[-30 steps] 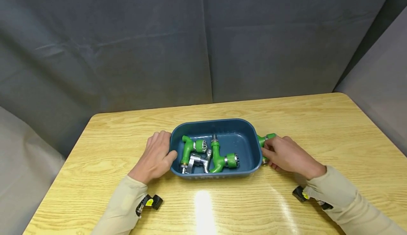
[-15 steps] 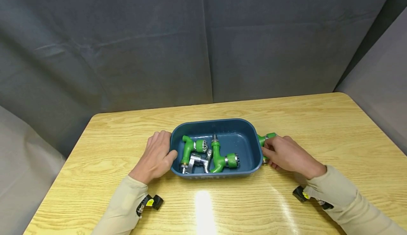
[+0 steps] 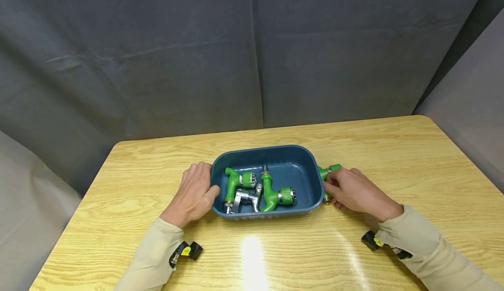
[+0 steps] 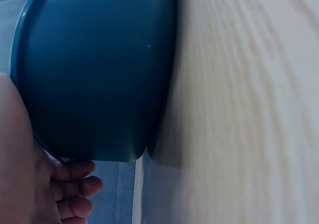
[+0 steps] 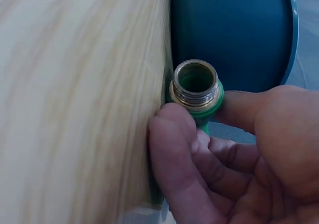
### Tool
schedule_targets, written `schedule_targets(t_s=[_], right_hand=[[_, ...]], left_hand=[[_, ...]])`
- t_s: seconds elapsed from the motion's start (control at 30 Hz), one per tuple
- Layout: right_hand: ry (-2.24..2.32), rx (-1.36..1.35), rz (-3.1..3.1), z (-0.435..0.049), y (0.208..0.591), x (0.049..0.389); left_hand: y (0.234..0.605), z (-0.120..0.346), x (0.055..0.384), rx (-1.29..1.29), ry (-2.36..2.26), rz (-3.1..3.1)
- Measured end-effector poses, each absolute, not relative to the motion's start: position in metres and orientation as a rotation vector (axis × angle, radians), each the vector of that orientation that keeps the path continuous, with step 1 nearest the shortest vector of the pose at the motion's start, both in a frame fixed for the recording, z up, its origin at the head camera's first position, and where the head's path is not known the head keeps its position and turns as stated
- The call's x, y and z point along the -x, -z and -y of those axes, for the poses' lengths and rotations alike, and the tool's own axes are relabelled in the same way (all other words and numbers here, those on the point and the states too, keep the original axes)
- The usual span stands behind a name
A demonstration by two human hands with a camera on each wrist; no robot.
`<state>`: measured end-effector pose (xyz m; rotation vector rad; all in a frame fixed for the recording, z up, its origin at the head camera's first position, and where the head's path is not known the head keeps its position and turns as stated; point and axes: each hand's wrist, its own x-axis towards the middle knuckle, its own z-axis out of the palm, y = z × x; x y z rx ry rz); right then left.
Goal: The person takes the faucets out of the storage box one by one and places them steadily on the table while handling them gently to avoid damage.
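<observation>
My left hand (image 3: pixel 191 192) grips the left end of a blue plastic tub (image 3: pixel 305 179), thumb on the rim; in the left wrist view several curled fingers (image 4: pixel 75 189) show below the tub's wall (image 4: pixel 99 79). Inside the tub lie two green faucets, one at the left (image 3: pixel 232 188) and one in the middle (image 3: pixel 268 194), with a chrome faucet (image 3: pixel 245 197) between them. Just outside the right end, my right hand (image 3: pixel 356 192) pinches another green faucet (image 3: pixel 323 173) between thumb and fingers. The right wrist view shows its threaded brass inlet (image 5: pixel 196 87) close against the tub; the hand hides its middle.
A light wooden table (image 3: pixel 138 181) carries everything, its back edge against a grey curtain (image 3: pixel 177 63). Pale cloth hangs at the left and right sides. A small black wrist device (image 3: pixel 194 250) sticks out from each sleeve.
The tub and the faucets in it have shifted very slightly away from me. Both hands keep their holds, almost unmoved.
</observation>
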<state>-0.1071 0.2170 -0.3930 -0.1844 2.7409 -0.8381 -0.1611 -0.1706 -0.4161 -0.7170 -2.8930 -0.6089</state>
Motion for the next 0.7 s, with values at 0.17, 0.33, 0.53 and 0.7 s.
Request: schedule_targets(t_s=[0.17, 0.33, 0.53, 0.7], right_hand=[[0.833, 0.193, -2.750, -0.2171, 0.3929, 0.1073], [0.834, 0.200, -2.752, -0.2172, 0.3927, 0.1079], [0.842, 0.186, -2.744, -0.2170, 0.3928, 0.1072], [0.851, 0.178, -2.737, -0.2174, 0.3936, 0.1068]], left_hand=[[0.4159, 0.1710, 0.1616, 0.723, 0.603, 2.894], [0.4161, 0.1722, 0.1620, 0.730, 0.605, 2.901], [0.4159, 0.1718, 0.1619, 0.734, 0.616, 2.914], [0.4152, 0.1708, 0.1614, 0.725, 0.626, 2.927]])
